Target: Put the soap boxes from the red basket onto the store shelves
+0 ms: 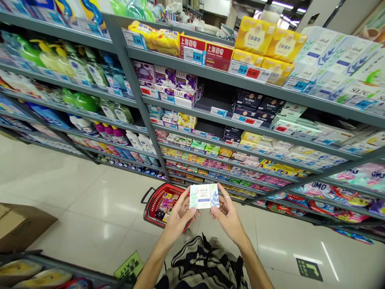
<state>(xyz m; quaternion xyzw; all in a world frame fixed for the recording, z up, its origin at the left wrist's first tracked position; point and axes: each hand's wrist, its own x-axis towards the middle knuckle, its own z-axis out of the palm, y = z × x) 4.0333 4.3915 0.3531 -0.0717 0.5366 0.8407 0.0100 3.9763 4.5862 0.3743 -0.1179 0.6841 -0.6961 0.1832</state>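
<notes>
A small white soap box (204, 196) with green and blue leaf prints is held level in front of me, its printed face up. My left hand (181, 208) grips its left end, thumb along the near edge. On the right end, my right hand (226, 207) closes in the same way, a ring on one finger. Below and to the left, a red shopping basket (154, 193) stands on the floor, partly hidden behind my left hand and forearm. Several colourful packages (166, 204) lie in the basket.
Shelves (180, 60) of boxed soaps run across the front, with pump bottles (72, 64) on the left and bagged goods (319, 188) on the right. A cardboard box (24, 228) sits on the floor at left. Another shelf with packages (39, 273) edges the lower left.
</notes>
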